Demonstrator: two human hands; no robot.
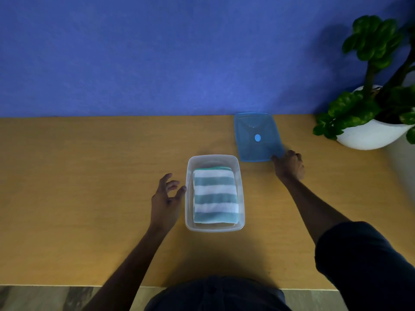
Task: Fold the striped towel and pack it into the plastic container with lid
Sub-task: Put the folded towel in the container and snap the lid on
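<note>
The folded towel (215,196), striped teal and white, lies flat inside the clear plastic container (241,194) at the middle of the table. My left hand (167,197) rests just left of the container with its fingers spread, the fingertips touching or almost touching the container's left wall. The translucent blue lid (258,136) lies flat on the table behind and to the right of the container. My right hand (289,164) is at the lid's near right corner, fingers curled on its edge; how firm the hold is I cannot see.
A potted green plant in a white pot (368,133) stands at the back right, close to the lid. A blue wall (157,52) rises behind the wooden table (78,187). The table's near edge runs along the bottom, with floor below.
</note>
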